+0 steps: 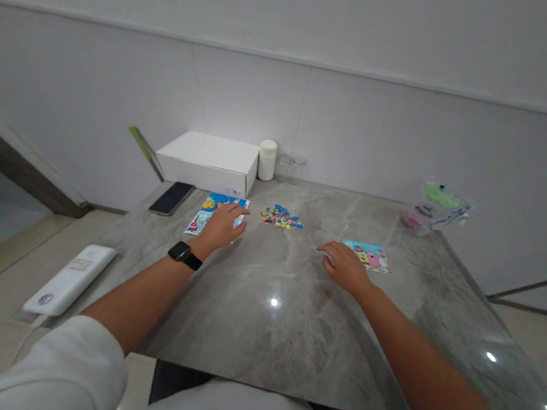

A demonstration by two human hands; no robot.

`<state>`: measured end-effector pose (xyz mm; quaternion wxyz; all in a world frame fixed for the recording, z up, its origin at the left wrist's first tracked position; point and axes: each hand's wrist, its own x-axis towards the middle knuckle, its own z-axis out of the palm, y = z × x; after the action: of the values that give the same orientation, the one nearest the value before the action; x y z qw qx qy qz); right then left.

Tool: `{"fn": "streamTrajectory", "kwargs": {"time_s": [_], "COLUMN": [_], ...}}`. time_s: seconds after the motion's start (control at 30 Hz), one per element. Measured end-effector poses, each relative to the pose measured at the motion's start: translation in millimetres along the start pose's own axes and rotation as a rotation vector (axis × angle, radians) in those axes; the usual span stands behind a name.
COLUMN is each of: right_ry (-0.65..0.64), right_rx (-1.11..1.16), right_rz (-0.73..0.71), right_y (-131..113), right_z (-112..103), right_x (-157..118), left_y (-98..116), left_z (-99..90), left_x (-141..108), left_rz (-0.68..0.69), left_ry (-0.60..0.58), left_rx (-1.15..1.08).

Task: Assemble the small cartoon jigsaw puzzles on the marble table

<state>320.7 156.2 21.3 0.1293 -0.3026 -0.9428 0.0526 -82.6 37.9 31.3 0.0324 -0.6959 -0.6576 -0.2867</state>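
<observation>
A small heap of colourful jigsaw puzzle pieces (pixel 280 217) lies loose near the middle of the grey marbled table (pixel 256 337). My left hand (pixel 224 225) is left of the heap, fingers apart and holding nothing. It partly covers a bright picture sheet (pixel 199 222) with cartoon figures. On the other side, my right hand (pixel 345 264) hovers or rests by a smaller cartoon picture card (pixel 377 258) and hides its left part. Its fingers are extended with nothing in them. Whether either hand touches the tabletop is unclear.
A white box (pixel 209 156), a white cylinder (pixel 267 160) and clear glasses (pixel 289 169) stand by the wall. At left lie a phone (pixel 171 198) and a white power bank (pixel 71 279) with a cable. A clear plastic bag (pixel 437 210) sits at the far right.
</observation>
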Motion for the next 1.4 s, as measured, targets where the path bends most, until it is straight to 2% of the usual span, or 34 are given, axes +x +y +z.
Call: {"fn": "streamTrajectory", "kwargs": {"time_s": [0.1, 0.17, 0.33, 0.5, 0.6, 0.77, 0.93, 1.17, 1.3, 1.4], "right_ry": [-0.03, -0.038, 0.056, 0.03, 0.024, 0.013, -0.094, -0.186, -0.118, -0.023], "right_rx": [0.039, 0.079, 0.175, 0.214, 0.152, 0.026, -0.114, -0.212, -0.208, -0.199], "right_rz": [-0.057, -0.1, -0.148, -0.219, -0.186, -0.08, -0.099, -0.134, -0.144, -0.055], "right_y": [-28.9, -50.0, -106.6, -145.2, -156.0, -169.0, -182.4, -186.8, -188.4, -185.4], "right_z": [16.1, 27.9, 60.3, 80.9, 82.2, 78.9, 81.8, 81.0, 71.9, 59.6], "right_x": [10.0, 20.2, 56.0, 89.3, 114.5, 175.3, 222.4, 242.3, 242.4, 242.9], "left_y": [-33.6, -46.3, -51.9, -52.2, -55.8, -65.3, -70.4, -70.2, -68.1, -65.4], "left_z": [-15.2, -18.3, -12.9, -15.9, -19.7, -24.0, -29.1, -33.5, -34.0, -29.3], "left_x": [-26.3, -42.2, -67.1, -70.4, -69.6, -71.8, -75.7, -76.9, -77.4, -76.1], "left_rz": [-0.079, -0.123, -0.218, -0.202, -0.185, -0.167, -0.204, -0.235, -0.237, -0.227], "left_ry": [0.013, 0.04, 0.123, 0.006, -0.054, -0.087, -0.126, -0.166, -0.156, -0.164], "left_rx": [-0.003, -0.006, 0.008, 0.045, 0.079, 0.088, 0.103, 0.104, 0.103, 0.098]}}
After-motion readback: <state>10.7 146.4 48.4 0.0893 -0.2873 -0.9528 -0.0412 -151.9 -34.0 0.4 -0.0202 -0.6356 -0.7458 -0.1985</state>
